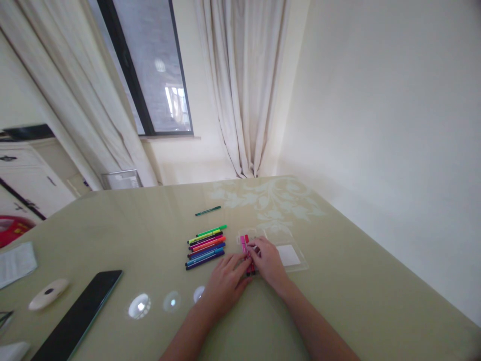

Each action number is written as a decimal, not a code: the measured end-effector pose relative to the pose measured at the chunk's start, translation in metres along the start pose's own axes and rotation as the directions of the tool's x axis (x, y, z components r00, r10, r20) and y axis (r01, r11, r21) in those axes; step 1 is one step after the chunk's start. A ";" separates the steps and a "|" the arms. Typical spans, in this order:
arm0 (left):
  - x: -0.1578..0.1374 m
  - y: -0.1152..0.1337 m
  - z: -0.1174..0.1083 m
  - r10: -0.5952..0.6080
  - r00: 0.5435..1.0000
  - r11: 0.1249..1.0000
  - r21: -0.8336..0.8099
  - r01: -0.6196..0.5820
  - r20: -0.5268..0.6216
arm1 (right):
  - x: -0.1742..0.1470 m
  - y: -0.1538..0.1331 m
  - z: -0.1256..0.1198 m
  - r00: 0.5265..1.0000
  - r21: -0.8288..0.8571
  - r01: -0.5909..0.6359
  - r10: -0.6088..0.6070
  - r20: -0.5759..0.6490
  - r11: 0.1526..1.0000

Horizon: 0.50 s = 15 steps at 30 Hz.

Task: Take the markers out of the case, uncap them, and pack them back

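A clear plastic case (302, 264) lies unfolded on the table, with a white card (288, 255) in its right part. Pink and red felt-tip pens (243, 244) lie side by side in its left part. My left hand (226, 277) reaches over their lower ends, fingers bent and closed at a pen. From the right, my right hand (269, 259) pinches at the same pens with thumb and forefinger. Both hands' fingertips meet there and partly hide the pens. Left of my hands is a row of several felt-tip pens (207, 245) in green, yellow, orange and blue.
A dark green pen (208, 210) lies alone beyond the row. At the left are a black tablet-like slab (80, 316), a white oval device (48, 294) and folded paper (17, 264). The table (158, 215) meets a white wall (383, 150) on the right.
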<state>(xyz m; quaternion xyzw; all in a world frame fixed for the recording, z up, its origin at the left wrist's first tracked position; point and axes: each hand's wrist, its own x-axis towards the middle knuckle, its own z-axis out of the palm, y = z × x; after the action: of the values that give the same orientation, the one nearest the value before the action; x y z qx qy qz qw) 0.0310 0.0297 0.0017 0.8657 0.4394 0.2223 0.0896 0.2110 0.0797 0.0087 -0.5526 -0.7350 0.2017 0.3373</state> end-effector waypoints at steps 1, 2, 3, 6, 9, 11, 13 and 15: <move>0.001 0.000 0.000 -0.002 1.000 1.000 0.009 0.002 0.008 | 0.000 -0.001 0.000 1.000 -0.014 -0.003 0.003 0.008 1.000; 0.001 0.001 -0.001 -0.003 1.000 1.000 0.018 0.003 0.015 | 0.000 -0.001 0.000 1.000 -0.030 -0.009 0.009 0.018 1.000; 0.002 0.002 -0.001 -0.006 1.000 1.000 0.028 0.005 0.021 | 0.000 -0.002 -0.001 0.999 -0.046 -0.017 0.018 0.031 0.999; 0.003 0.003 -0.001 -0.015 0.999 0.998 0.054 0.014 0.033 | 0.001 -0.004 -0.001 0.997 -0.074 -0.043 0.047 0.056 0.996; 0.002 0.004 0.001 -0.015 1.000 0.998 0.055 0.014 0.025 | 0.001 -0.004 -0.001 0.997 -0.062 -0.044 0.048 0.055 0.997; 0.002 0.001 0.002 0.001 1.000 1.000 0.018 -0.001 0.000 | 0.001 -0.003 -0.002 0.998 -0.042 -0.033 0.035 0.053 0.999; 0.001 -0.006 0.001 -0.026 0.997 0.999 -0.028 0.024 -0.066 | 0.001 -0.003 -0.003 0.999 -0.014 -0.029 0.030 0.042 0.999; 0.001 -0.016 -0.004 -0.139 0.976 0.990 -0.030 0.136 -0.169 | 0.001 -0.003 -0.004 0.999 0.031 -0.041 0.040 0.024 0.999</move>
<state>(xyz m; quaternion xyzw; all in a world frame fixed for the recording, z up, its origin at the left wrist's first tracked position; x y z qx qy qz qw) 0.0182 0.0397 -0.0004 0.8103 0.5021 0.2928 0.0748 0.2116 0.0791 0.0140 -0.5594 -0.7244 0.2264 0.3331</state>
